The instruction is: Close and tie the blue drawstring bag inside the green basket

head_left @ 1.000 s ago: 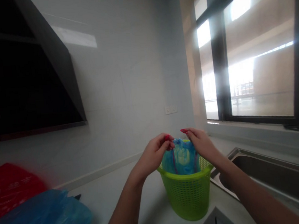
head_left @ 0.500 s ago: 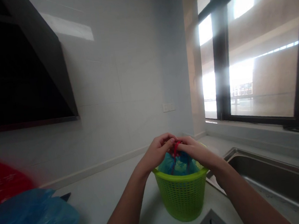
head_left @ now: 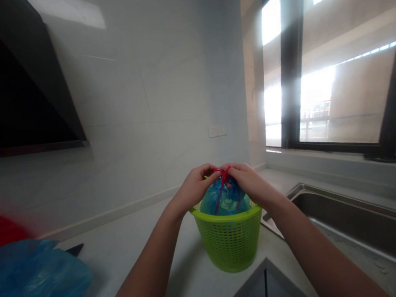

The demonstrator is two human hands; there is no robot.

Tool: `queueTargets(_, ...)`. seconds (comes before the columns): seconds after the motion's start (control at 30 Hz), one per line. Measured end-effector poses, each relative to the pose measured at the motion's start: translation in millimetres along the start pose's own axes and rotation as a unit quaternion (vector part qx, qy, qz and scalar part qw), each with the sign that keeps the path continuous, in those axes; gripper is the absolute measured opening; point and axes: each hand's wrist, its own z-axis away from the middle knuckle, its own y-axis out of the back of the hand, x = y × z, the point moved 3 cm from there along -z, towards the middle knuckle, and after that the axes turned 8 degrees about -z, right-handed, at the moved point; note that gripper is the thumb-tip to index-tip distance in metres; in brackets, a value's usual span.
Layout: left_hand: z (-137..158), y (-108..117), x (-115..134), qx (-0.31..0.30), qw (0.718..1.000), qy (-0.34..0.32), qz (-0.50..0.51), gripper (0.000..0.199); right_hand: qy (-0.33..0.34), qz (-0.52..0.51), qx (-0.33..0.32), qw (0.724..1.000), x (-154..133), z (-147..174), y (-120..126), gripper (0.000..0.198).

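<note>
A green plastic basket (head_left: 231,240) with a mesh wall stands on the white countertop. Inside it sits a blue plastic bag (head_left: 227,200), gathered at the top, its contents not clear to me. Around the bag's neck runs a red string (head_left: 224,173), looped like a bow. My left hand (head_left: 201,181) pinches the string's left loop between thumb and fingers. On the other side, my right hand (head_left: 247,176) pinches the right loop, with its far fingers hidden behind the bag.
At the right lies a steel sink (head_left: 350,227) with water drops near it. A crumpled blue bag (head_left: 36,283), a red bag (head_left: 4,230) and a dark pointed object (head_left: 75,250) are at the left. A dark range hood (head_left: 19,81) hangs above; a grey cornered panel (head_left: 266,290) is in front.
The view has tilted and shifted slightly, so the basket appears higher and further left. My hands have drawn a little apart, and the red string now shows as loops stretched between them.
</note>
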Motion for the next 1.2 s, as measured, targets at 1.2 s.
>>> queueTargets(1.2,5,-2,12,-0.002,0.999,-0.032,0.009,0.017,-0.094,-0.046,-0.021,0.994,5,5,-9,0.02)
